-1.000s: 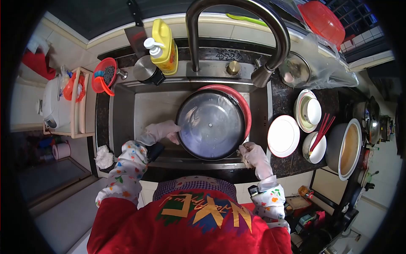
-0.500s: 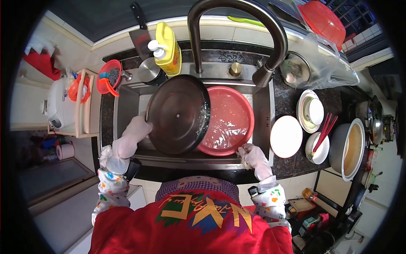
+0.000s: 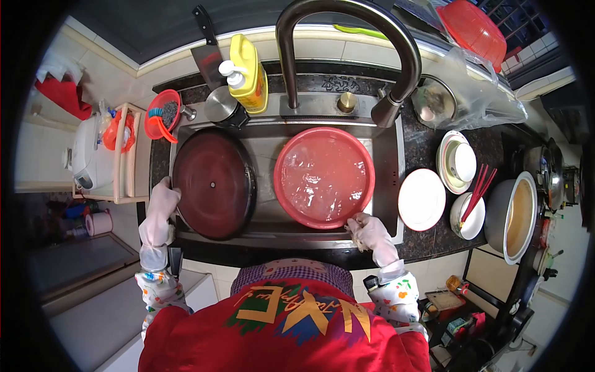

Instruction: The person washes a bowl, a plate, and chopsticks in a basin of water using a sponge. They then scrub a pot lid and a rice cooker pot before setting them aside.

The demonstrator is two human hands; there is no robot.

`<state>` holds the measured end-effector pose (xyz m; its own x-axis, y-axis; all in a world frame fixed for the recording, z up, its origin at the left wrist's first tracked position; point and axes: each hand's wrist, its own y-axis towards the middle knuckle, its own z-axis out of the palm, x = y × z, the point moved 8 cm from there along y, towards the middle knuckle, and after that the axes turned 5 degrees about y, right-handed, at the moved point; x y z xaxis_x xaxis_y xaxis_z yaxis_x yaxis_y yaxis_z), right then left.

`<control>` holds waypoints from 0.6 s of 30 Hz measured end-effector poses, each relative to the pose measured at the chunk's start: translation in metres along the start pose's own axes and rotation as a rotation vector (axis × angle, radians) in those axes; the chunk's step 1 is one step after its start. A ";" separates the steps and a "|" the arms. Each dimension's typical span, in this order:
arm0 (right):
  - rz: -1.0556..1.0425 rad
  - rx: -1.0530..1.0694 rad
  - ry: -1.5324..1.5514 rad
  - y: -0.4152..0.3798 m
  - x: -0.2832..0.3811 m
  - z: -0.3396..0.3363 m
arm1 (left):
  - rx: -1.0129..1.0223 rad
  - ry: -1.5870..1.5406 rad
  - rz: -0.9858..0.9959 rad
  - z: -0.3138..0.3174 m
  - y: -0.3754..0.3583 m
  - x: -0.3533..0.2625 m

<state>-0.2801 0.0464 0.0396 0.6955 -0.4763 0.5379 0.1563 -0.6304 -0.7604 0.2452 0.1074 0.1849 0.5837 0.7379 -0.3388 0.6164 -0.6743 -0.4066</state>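
Note:
A wide dark round pot lid [image 3: 214, 183] with a small pale dot at its centre lies over the left part of the steel sink [image 3: 263, 146]. My left hand [image 3: 163, 199], in a pale see-through glove, grips the lid's left edge; the fingertips are partly hidden. Right of the lid, a pink basin [image 3: 278, 198] of water stands in the sink. My right hand [image 3: 374, 233], gloved the same way, is closed on a crumpled pale cloth [image 3: 356, 232] by the basin's front rim and the sink's front edge.
A dark curved faucet [image 3: 287, 56] arches over the sink. Behind stand a yellow detergent bottle [image 3: 249, 77] and a cleaver [image 3: 208, 59]. On the right counter are a white plate [image 3: 421, 199], a bowl with red chopsticks [image 3: 466, 224] and a large pot [image 3: 503, 217].
My left hand has moved left with the lid, which now lies flatter and no longer overlaps the pink basin. My right hand stays with the cloth near the basin's front rim.

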 end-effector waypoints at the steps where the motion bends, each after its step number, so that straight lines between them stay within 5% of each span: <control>1: -0.016 -0.005 -0.018 -0.002 0.003 -0.001 | 0.025 -0.063 -0.045 0.006 0.004 0.010; 6: -0.017 -0.029 0.010 -0.015 0.026 -0.006 | 0.117 -0.294 -0.097 0.061 0.049 0.077; 8: -0.043 0.042 0.543 0.000 -0.001 0.009 | 0.162 -0.252 -0.163 0.090 0.075 0.117; 13: -0.292 -0.017 0.665 -0.021 0.026 -0.027 | 0.420 -0.553 -0.151 0.154 0.098 0.160; 15: -0.119 0.194 1.291 -0.033 0.030 -0.026 | 0.433 -0.824 -0.219 0.174 0.094 0.158; 16: -0.119 0.201 1.372 -0.039 0.032 -0.035 | 0.535 -0.958 -0.260 0.189 0.097 0.163; 17: -0.121 0.217 1.449 -0.047 0.035 -0.044 | 0.512 -0.785 0.044 0.212 0.138 0.193; 18: -0.274 0.224 1.462 -0.061 0.044 -0.057 | 0.378 -0.088 0.420 0.227 0.164 0.227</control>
<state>-0.2991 0.0287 0.1312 -0.6447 -0.6220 0.4444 0.3569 -0.7589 -0.5447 0.3587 0.1709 -0.1510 0.6816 0.4189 -0.5999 0.0995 -0.8654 -0.4912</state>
